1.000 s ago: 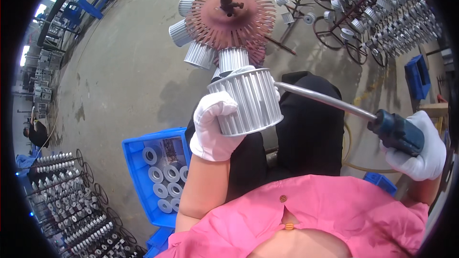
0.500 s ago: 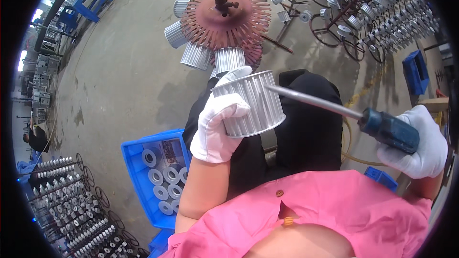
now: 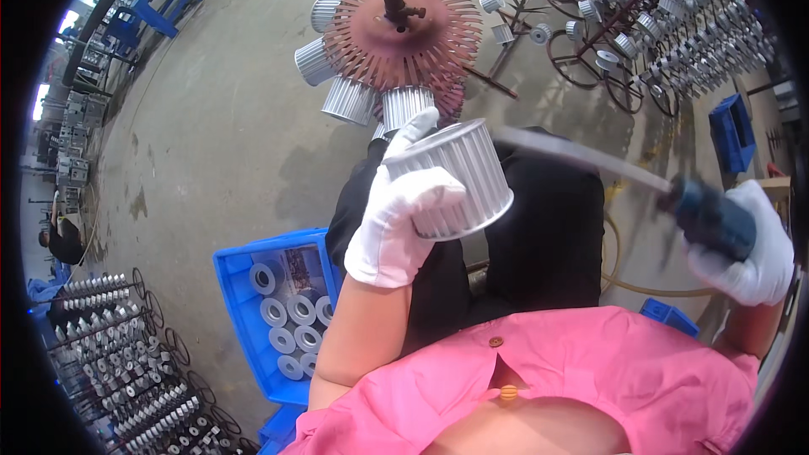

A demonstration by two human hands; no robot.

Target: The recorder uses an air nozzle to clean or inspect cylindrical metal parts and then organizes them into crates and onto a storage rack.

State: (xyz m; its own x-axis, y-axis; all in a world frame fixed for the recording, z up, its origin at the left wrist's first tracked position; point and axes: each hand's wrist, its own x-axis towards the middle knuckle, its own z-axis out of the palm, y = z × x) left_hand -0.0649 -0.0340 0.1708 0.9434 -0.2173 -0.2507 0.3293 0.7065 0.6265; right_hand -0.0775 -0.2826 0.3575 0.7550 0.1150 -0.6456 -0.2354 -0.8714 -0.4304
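Observation:
A silver toothed timing pulley (image 3: pixel 468 177), flanged at its rims, sits tilted in my left hand (image 3: pixel 400 215). The white-gloved fingers and thumb wrap its left side. My right hand (image 3: pixel 752 244), also gloved in white, grips the dark teal handle of a screwdriver (image 3: pixel 708 217). Its long metal blade, smeared by motion, points left toward the pulley, with the tip just right of the pulley's upper rim and seemingly apart from it. Beyond my left hand stands a reddish slotted disc rack (image 3: pixel 400 42) on a dark post, with several similar pulleys (image 3: pixel 349 101) around its near and left edge.
At lower left a blue crate (image 3: pixel 244 312) holds several flat metal rings (image 3: pixel 274 312). Racks loaded with metal parts stand at upper right (image 3: pixel 649 25) and lower left (image 3: pixel 126 345). A yellowish hose (image 3: pixel 613 261) curves across the floor. Blue stools (image 3: pixel 164 0) are at far left.
The screwdriver has drawn back to the right, its blade leaving the pulley's side. My left hand has shifted slightly right and tilted the pulley more.

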